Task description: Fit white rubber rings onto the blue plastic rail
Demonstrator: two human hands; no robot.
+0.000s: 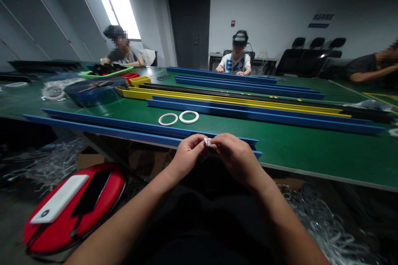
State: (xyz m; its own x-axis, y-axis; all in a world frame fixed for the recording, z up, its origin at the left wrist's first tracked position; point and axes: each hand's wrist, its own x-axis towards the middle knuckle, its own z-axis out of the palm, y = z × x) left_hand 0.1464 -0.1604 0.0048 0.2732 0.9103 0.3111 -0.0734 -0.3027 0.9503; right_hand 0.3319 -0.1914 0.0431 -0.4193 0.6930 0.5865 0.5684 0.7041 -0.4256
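Observation:
Both hands meet in front of me at the table's near edge, pinching one small white piece [207,142] between their fingertips. My left hand [190,151] is closed on it from the left, and my right hand [235,153] from the right. Fingers cover much of the piece, so its kind cannot be made out. Just beyond the hands runs a long blue channel rail [124,131] along the table edge. Two white rings, a left ring [168,119] and a right ring [189,117], which look like tape rolls, lie flat behind that rail.
More blue rails [264,116] and a yellow rail [236,102] lie across the green table [311,149]. A blue reel [93,93] and a green tray [129,70] stand left. A red stool [108,211] holds a white power bank [60,198] and a phone [92,192]. Several people sit around.

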